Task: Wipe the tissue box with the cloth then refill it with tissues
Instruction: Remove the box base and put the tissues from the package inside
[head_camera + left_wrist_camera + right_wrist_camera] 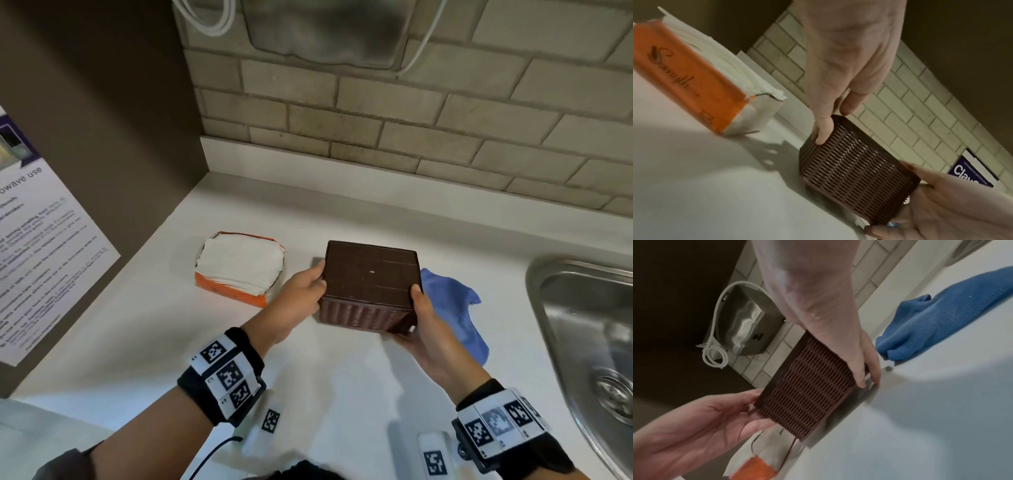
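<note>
Both the left hand (pixel 301 291) and the right hand (pixel 426 323) clasp the brown tissue box (pixel 371 284) between curled fingers, its opening hidden, with the blue cloth (pixel 455 308) partly covered behind the right fingers and the tissues (pixel 239 263) beyond the left.

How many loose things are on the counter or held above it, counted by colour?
Brown: 1, tissue box, held by left hand and right hand
Orange: 1, tissue pack
Blue: 1, cloth
Total: 3

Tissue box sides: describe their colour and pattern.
Dark brown, with a woven, basket-like ribbed pattern on the tissue box sides; it shows best in the left wrist view.
</note>
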`<action>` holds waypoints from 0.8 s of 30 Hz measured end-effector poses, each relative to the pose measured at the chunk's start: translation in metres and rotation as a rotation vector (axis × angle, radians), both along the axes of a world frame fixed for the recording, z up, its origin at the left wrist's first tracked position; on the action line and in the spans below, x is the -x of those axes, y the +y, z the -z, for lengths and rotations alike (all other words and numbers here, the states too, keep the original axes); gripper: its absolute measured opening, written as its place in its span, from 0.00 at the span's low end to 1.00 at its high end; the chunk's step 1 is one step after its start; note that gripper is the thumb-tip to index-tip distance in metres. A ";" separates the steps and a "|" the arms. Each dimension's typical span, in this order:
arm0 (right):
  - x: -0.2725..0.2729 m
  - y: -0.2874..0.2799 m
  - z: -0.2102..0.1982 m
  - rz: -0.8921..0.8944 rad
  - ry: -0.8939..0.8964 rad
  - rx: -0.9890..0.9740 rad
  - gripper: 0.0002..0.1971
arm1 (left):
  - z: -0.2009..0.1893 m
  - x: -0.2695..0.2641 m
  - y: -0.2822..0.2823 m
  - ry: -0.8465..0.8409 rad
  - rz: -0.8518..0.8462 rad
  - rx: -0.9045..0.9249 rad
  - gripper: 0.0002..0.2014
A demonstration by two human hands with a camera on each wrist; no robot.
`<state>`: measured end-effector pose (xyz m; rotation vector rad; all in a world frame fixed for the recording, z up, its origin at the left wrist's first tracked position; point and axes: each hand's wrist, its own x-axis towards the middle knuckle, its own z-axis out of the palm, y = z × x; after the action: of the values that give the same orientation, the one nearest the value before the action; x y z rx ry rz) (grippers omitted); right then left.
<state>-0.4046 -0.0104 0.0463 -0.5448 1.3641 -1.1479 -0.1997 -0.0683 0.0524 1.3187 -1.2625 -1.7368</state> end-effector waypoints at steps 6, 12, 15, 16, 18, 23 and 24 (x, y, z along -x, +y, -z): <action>-0.005 0.001 0.002 -0.055 0.216 0.066 0.09 | 0.005 -0.004 0.004 0.005 0.034 0.052 0.26; 0.015 0.001 0.013 -0.291 0.669 0.098 0.31 | 0.031 -0.013 -0.002 -0.084 0.148 0.122 0.52; 0.028 0.001 0.005 -0.536 1.267 0.316 0.49 | 0.033 -0.017 -0.009 -0.273 0.252 0.153 0.71; 0.031 -0.001 0.003 -0.630 1.485 0.412 0.48 | 0.032 -0.015 -0.012 -0.267 0.276 0.165 0.72; 0.033 -0.011 -0.001 -0.769 1.783 0.596 0.41 | 0.032 -0.010 -0.019 -0.248 0.298 0.225 0.73; 0.040 -0.029 0.012 -0.932 1.953 0.701 0.40 | 0.034 -0.004 -0.033 -0.269 0.329 0.274 0.73; 0.042 -0.030 0.012 -0.976 1.954 0.726 0.41 | 0.035 -0.004 -0.033 -0.271 0.327 0.277 0.73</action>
<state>-0.4468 -0.0404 0.0339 -2.9250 1.5609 0.1399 -0.1957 -0.1015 0.0177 1.2652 -1.8875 -1.5493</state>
